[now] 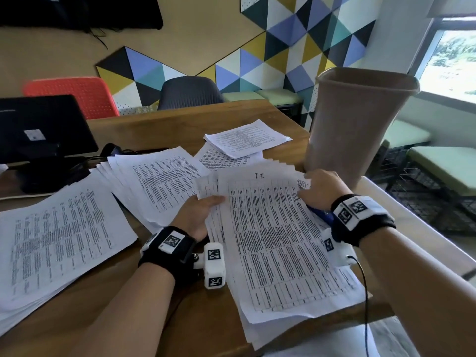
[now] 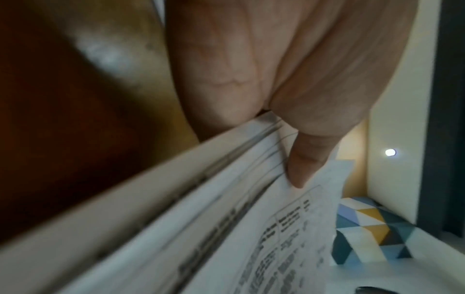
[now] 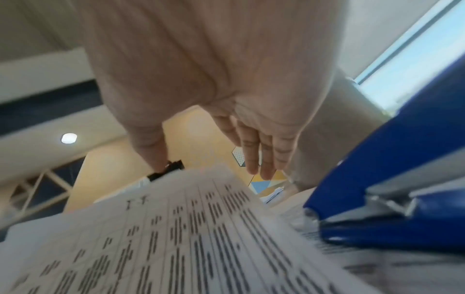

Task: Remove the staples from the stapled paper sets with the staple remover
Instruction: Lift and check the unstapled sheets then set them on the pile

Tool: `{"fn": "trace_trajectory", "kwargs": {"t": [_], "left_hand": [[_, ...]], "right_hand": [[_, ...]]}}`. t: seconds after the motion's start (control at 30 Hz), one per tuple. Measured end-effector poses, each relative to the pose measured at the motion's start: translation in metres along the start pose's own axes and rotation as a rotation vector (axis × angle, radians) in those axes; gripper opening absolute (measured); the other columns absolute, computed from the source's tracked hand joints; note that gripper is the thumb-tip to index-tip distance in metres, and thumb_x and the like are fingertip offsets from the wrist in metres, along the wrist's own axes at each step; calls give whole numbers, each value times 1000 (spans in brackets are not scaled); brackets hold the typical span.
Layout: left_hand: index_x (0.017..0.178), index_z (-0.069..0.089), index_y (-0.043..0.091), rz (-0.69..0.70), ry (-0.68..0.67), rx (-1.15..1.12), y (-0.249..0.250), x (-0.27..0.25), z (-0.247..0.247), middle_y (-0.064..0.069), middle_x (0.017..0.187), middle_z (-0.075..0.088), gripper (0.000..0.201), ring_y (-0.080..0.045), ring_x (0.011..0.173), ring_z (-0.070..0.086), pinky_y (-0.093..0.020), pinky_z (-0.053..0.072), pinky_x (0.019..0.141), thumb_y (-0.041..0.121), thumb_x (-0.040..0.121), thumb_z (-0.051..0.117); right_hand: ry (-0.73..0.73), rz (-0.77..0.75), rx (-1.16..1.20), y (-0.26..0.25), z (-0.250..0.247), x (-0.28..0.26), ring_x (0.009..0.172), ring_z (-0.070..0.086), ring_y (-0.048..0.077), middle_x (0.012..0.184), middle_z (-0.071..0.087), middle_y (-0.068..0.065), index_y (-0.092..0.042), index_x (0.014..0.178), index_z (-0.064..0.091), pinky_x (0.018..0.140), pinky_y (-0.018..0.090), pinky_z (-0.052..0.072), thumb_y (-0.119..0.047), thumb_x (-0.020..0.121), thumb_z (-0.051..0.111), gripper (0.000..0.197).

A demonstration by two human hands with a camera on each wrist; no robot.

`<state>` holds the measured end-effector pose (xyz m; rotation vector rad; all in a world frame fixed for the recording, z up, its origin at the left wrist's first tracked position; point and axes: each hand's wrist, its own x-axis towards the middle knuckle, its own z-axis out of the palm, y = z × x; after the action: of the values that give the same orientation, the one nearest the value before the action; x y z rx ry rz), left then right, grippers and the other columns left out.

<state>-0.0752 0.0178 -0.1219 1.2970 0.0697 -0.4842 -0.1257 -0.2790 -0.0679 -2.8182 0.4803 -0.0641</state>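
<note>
Nearest the person, both forearms reach forward over the wooden counter (image 1: 108, 292), each wrist wrapped in a black band carrying white blocks with square black-and-white marker codes.

The fanned paper set (image 1: 278, 243) lies at about 5 o'clock on the counter, its printed table too blurred to read; two small hand-drawn marks sit near its top edge.

The left hand (image 1: 198, 212) grips the set's left edge, thumb on top and the fingers hidden beneath; the left wrist view shows the thumb (image 2: 302, 165) pressing down on the sheet stack (image 2: 226, 218).

The right hand (image 1: 322, 191) sits at the set's upper right corner, palm down. In the right wrist view its fingers (image 3: 261, 155) stretch out nearly straight past the page edge (image 3: 176, 228), and the thumb (image 3: 151, 147) touches a small black piece at the paper's top; whether it pinches that piece cannot be told.

A blue tool with metal parts (image 3: 392, 199), likely the staple remover, lies on the papers just beside the right wrist at 3 o'clock.

Farther out, loose printed stacks (image 1: 64, 243) spread toward 9 and 12 o'clock.

A tall brown waste bin (image 1: 355, 130) stands at 2 o'clock, a black monitor (image 1: 41, 130) at 10 o'clock.

Beyond are a red chair (image 1: 77, 96), a grey chair (image 1: 190, 92), and a wall of coloured triangles (image 1: 296, 47).
</note>
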Motion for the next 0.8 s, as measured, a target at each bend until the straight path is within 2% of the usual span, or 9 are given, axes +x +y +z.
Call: {"fn": "trace_trajectory", "kwargs": {"t": [0.07, 0.13, 0.23, 0.3, 0.4, 0.47, 0.57, 0.63, 0.8], "left_hand": [[131, 64, -1, 66, -10, -23, 11, -11, -2, -23, 123, 71, 39, -41, 113, 69, -62, 52, 100, 5, 93, 69], [133, 63, 1, 134, -32, -31, 33, -23, -3, -21, 126, 70, 45, -39, 115, 69, -59, 53, 98, 8, 90, 70], [136, 61, 1, 264, -103, 0, 74, -37, -1, -20, 128, 70, 48, -38, 115, 69, -56, 55, 96, 9, 89, 67], [134, 62, 0, 339, -149, 32, 96, -43, 9, -21, 127, 70, 43, -39, 115, 69, -56, 57, 94, 3, 91, 64], [117, 70, 4, 485, -135, 136, 113, -50, 30, -19, 116, 74, 30, -39, 109, 71, -59, 57, 93, -9, 91, 61], [109, 72, 8, 585, -99, 189, 119, -55, 43, -17, 111, 76, 28, -37, 106, 72, -60, 56, 95, -7, 85, 69], [101, 75, 14, 715, -44, 234, 134, -64, 52, -13, 105, 78, 26, -35, 102, 73, -57, 58, 92, 0, 80, 76], [104, 73, 14, 823, 6, 271, 143, -73, 56, -6, 100, 79, 24, -28, 97, 75, -50, 61, 87, 0, 84, 77], [123, 63, 6, 1123, 152, 366, 151, -94, 68, -3, 111, 75, 39, -16, 100, 74, -37, 63, 80, 14, 89, 80]], "right_hand": [[45, -57, 327, -6, -5, -6, 108, 67, 19, 121, 73, -2, -26, 136, 62, 94, 37, 53, -64, 78, 67, 70], [60, -123, 627, -12, -9, -12, 103, 73, 10, 113, 77, -12, -35, 128, 65, 95, 41, 58, -74, 71, 74, 70], [-18, -215, 940, -17, -16, -23, 111, 74, 12, 118, 78, -10, -30, 126, 69, 107, 49, 53, -55, 74, 87, 61], [-77, -300, 1104, -21, -23, -28, 117, 72, 17, 122, 77, -4, -21, 125, 71, 113, 51, 48, -37, 76, 86, 53], [-15, -388, 1178, -32, -35, -34, 114, 74, 21, 119, 78, 2, -14, 119, 74, 110, 51, 51, -28, 78, 83, 44], [127, -434, 1230, -42, -46, -41, 108, 76, 24, 112, 80, 5, -10, 113, 76, 101, 51, 58, -24, 77, 84, 39], [366, -555, 1241, -48, -62, -49, 102, 78, 25, 107, 81, 2, -12, 105, 77, 88, 42, 64, -14, 80, 84, 27], [473, -630, 1206, -49, -68, -52, 102, 78, 23, 107, 81, -3, -16, 106, 76, 86, 39, 64, -11, 84, 83, 24], [636, -686, 1210, -55, -76, -53, 103, 77, 19, 105, 80, -12, -16, 111, 73, 84, 34, 63, -12, 90, 79, 22]]}}
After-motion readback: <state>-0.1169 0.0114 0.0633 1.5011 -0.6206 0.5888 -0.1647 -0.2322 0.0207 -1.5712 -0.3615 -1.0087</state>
